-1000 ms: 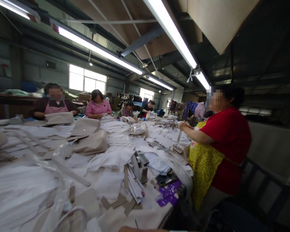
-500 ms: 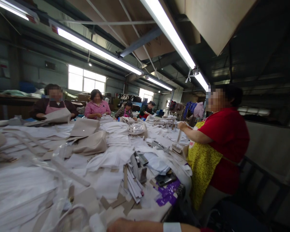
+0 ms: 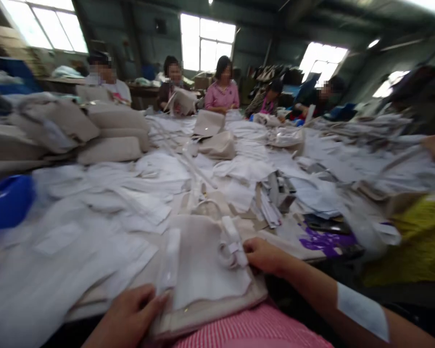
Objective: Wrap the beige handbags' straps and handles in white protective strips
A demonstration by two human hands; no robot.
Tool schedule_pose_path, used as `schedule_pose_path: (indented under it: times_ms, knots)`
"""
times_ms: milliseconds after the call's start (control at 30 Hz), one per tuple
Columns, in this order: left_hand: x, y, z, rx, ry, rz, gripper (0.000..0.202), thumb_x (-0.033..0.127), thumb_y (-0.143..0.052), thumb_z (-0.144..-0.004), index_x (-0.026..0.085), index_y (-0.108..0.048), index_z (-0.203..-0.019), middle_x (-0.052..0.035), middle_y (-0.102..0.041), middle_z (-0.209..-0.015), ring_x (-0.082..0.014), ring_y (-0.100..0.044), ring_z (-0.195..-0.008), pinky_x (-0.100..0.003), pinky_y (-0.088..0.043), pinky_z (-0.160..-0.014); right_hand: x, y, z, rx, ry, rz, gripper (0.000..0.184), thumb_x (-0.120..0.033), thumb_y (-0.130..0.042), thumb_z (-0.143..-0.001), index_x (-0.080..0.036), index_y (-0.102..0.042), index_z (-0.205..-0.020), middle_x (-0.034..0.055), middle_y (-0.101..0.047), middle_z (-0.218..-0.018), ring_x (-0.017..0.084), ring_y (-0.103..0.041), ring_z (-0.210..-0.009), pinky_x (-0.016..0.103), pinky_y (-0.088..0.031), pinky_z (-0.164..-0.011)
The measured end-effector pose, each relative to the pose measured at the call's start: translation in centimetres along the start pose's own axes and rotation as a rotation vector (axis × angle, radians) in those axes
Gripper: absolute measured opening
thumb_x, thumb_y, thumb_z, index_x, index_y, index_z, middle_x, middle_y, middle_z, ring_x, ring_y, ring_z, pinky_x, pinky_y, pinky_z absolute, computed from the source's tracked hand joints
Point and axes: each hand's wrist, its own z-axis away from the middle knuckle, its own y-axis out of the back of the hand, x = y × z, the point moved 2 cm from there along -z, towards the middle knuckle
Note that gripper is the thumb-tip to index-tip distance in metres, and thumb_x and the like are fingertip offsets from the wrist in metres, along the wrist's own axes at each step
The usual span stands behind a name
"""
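In front of me, at the table's near edge, lies a flat beige bag (image 3: 177, 316) with a white sheet (image 3: 203, 270) over its face. My left hand (image 3: 130, 311) is closed at the bag's left edge, beside a strap in a clear wrap (image 3: 169, 261). At the right edge my right hand (image 3: 264, 256) has its fingers curled in on the bag, close to a coiled, white-wrapped strap (image 3: 232, 246). The fingertips of the right hand are partly hidden, and motion blurs the view somewhat.
Stacked beige bags (image 3: 112, 125) stand at the left, above a blue item (image 3: 9, 200). White sheets (image 3: 94, 232) cover much of the table. A grey metal tape dispenser (image 3: 281, 191) and purple plastic (image 3: 322, 241) lie right. Several co-workers sit across; a yellow apron (image 3: 409, 246) is close on my right.
The view has swung down and left, bringing the beige bag and both my hands into sight. Earlier only my right forearm and part of that hand showed at the bottom edge.
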Motion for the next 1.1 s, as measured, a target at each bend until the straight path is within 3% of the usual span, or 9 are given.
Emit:
schedule_pose_path:
  times_ms: [167, 367, 533, 633, 700, 800, 867, 1000, 1100]
  knots:
    - [1.7, 0.7, 0.9, -0.057, 0.075, 0.020, 0.047, 0.058, -0.045, -0.088, 0.019, -0.045, -0.060, 0.0039, -0.046, -0.059, -0.0142, -0.044, -0.060, -0.027, -0.028, -0.056, 0.1, 0.7, -0.7, 0.011, 0.063, 0.204, 0.014, -0.027, -0.059, -0.078, -0.015, -0.060, -0.070, -0.0024, -0.057, -0.056, 0.012, -0.053, -0.053, 0.021, -0.035, -0.048]
    - [2.6, 0.7, 0.5, -0.094, 0.097, -0.051, 0.048, 0.058, -0.044, -0.088, 0.020, -0.044, -0.058, 0.0037, -0.046, -0.056, -0.0151, -0.046, -0.059, -0.027, -0.028, -0.058, -1.5, 1.6, -0.6, 0.090, 0.305, 0.709, 0.016, -0.018, -0.053, -0.086, -0.014, -0.067, -0.091, 0.0111, -0.072, -0.098, 0.021, -0.064, -0.090, 0.026, -0.042, -0.073]
    - [3.2, 0.6, 0.6, -0.089, 0.062, -0.163, 0.047, 0.056, -0.041, -0.090, 0.020, -0.044, -0.059, 0.0028, -0.051, -0.057, -0.0156, -0.049, -0.059, -0.028, -0.028, -0.058, -1.4, 1.6, -0.5, 0.151, 0.339, 0.939, 0.017, -0.013, -0.048, -0.087, -0.011, -0.062, -0.096, 0.0159, -0.070, -0.099, 0.025, -0.064, -0.088, 0.031, -0.041, -0.074]
    - [3.3, 0.5, 0.7, -0.076, 0.042, -0.191, 0.048, 0.056, -0.042, -0.091, 0.021, -0.044, -0.059, 0.0025, -0.052, -0.057, -0.0158, -0.051, -0.059, -0.028, -0.028, -0.058, -1.0, 1.9, -0.2, 0.177, 0.349, 0.819, 0.014, -0.018, -0.049, -0.088, -0.013, -0.062, -0.090, 0.0102, -0.070, -0.091, 0.019, -0.062, -0.081, 0.027, -0.041, -0.070]
    - [3.2, 0.4, 0.7, -0.089, 0.042, -0.189, 0.048, 0.057, -0.042, -0.090, 0.021, -0.042, -0.059, 0.0027, -0.051, -0.057, -0.0155, -0.049, -0.059, -0.027, -0.028, -0.058, -0.5, 2.2, 0.1, 0.143, 0.236, 0.583, 0.016, -0.026, -0.053, -0.087, -0.015, -0.061, -0.079, 0.0040, -0.066, -0.074, 0.014, -0.057, -0.067, 0.023, -0.039, -0.060]
    - [3.3, 0.3, 0.5, -0.104, 0.055, -0.188, 0.048, 0.057, -0.041, -0.090, 0.021, -0.040, -0.058, 0.0032, -0.048, -0.056, -0.0149, -0.046, -0.057, -0.027, -0.028, -0.057, 0.6, 2.3, 0.4, -0.046, -0.065, 0.179, 0.031, -0.039, -0.057, -0.082, -0.018, -0.053, -0.060, -0.0028, -0.051, -0.050, 0.008, -0.041, -0.044, 0.021, -0.027, -0.043]
    - [3.5, 0.1, 0.4, -0.108, 0.057, -0.179, 0.047, 0.056, -0.041, -0.089, 0.021, -0.040, -0.058, 0.0032, -0.047, -0.056, -0.0150, -0.045, -0.057, -0.027, -0.028, -0.057, 0.9, 2.3, 0.7, -0.179, -0.156, -0.016, 0.034, -0.039, -0.059, -0.078, -0.018, -0.049, -0.053, -0.0044, -0.045, -0.044, 0.006, -0.032, -0.037, 0.021, -0.019, -0.039]
    - [3.4, -0.1, 0.6, -0.095, 0.068, -0.120, 0.048, 0.059, -0.040, -0.088, 0.021, -0.039, -0.059, 0.0017, -0.048, -0.059, -0.0170, -0.047, -0.061, -0.028, -0.030, -0.059, 0.6, 1.9, 1.3, -0.208, -0.089, -0.075, 0.021, -0.028, -0.063, -0.066, -0.017, -0.054, -0.051, -0.0049, -0.046, -0.042, 0.006, -0.032, -0.036, 0.020, -0.019, -0.038]
    - [2.3, -0.1, 0.3, -0.061, 0.052, -0.050, 0.050, 0.061, -0.042, -0.087, 0.021, -0.043, -0.057, 0.0003, -0.051, -0.059, -0.0208, -0.053, -0.066, -0.030, -0.033, -0.060, 0.3, 1.7, 1.2, -0.175, 0.113, 0.092, 0.016, -0.024, -0.062, -0.067, -0.017, -0.061, -0.053, -0.0041, -0.050, -0.046, 0.008, -0.041, -0.042, 0.021, -0.027, -0.043]
